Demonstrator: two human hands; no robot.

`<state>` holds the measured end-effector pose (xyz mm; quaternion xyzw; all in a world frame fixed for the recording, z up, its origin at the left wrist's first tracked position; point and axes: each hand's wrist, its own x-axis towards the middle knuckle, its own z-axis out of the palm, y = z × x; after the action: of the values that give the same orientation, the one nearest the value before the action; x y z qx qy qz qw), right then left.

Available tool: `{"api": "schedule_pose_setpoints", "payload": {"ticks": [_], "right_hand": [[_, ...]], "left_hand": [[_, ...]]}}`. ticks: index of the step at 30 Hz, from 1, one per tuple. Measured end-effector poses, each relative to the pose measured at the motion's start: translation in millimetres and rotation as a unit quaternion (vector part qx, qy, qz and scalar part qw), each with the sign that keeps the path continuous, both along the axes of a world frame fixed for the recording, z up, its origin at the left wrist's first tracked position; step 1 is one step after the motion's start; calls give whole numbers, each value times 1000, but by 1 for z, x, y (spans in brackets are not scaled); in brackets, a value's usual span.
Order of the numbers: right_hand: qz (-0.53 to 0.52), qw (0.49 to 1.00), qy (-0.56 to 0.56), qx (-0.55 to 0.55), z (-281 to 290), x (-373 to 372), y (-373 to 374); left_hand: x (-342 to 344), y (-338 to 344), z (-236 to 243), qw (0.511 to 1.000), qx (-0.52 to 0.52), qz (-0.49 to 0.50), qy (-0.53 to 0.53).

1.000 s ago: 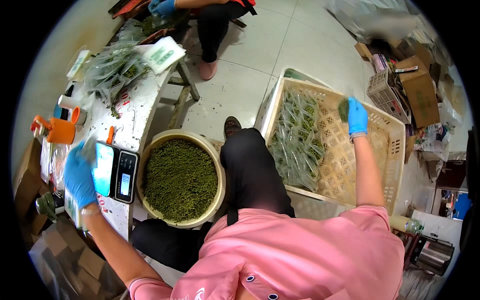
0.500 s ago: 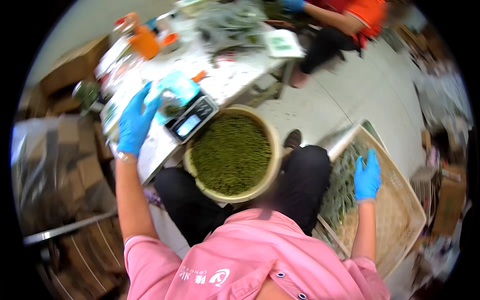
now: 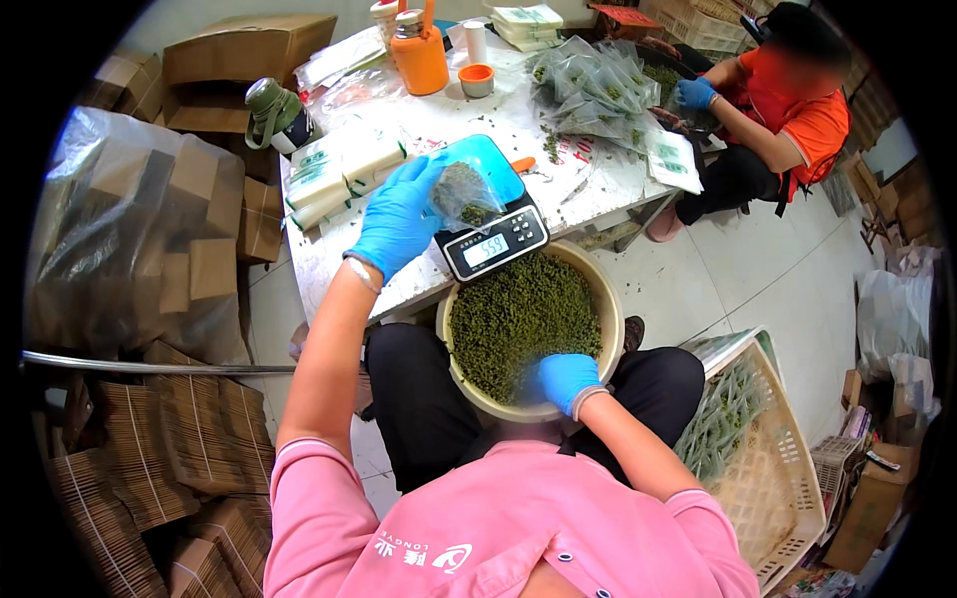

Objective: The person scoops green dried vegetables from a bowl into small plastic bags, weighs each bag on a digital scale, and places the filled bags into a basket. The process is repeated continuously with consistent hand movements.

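My left hand [image 3: 397, 221], in a blue glove, grips the edge of a clear plastic bag [image 3: 465, 192]. Small green grains fill part of this bag, which rests on the blue pan of a digital scale [image 3: 495, 239] with a lit display. Between my knees stands a round cream tub [image 3: 610, 317] full of small green peppercorn-like berries [image 3: 518, 314]. My right hand [image 3: 568, 382], also gloved in blue, is down at the tub's near right side against the berries. Its fingertips are blurred, so their closure does not show.
On the white table [image 3: 588, 199] are packs of flat bags [image 3: 344, 169], an orange bottle [image 3: 419, 55], a green flask [image 3: 274, 115] and filled bags [image 3: 598, 85]. A co-worker [image 3: 788, 110] sits far right. A cream crate [image 3: 788, 478] holds filled bags; cardboard stacks [image 3: 140, 448] stand left.
My right hand has moved left from above the crate into the tub. My left hand stays by the scale, its fingers now at the bag. The view has shifted, and more of the table shows.
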<state>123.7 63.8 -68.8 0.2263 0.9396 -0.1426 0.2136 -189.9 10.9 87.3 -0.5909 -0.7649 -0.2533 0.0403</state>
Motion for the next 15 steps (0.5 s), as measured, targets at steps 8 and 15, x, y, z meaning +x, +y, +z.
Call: {"api": "schedule_pose_setpoints", "payload": {"ticks": [8, 15], "right_hand": [[-37, 994, 94, -44, 45, 13, -1], [21, 859, 504, 85, 123, -85, 35]], "left_hand": [[-9, 32, -36, 986, 48, 4, -159], [0, 16, -29, 997, 64, -30, -42]]}}
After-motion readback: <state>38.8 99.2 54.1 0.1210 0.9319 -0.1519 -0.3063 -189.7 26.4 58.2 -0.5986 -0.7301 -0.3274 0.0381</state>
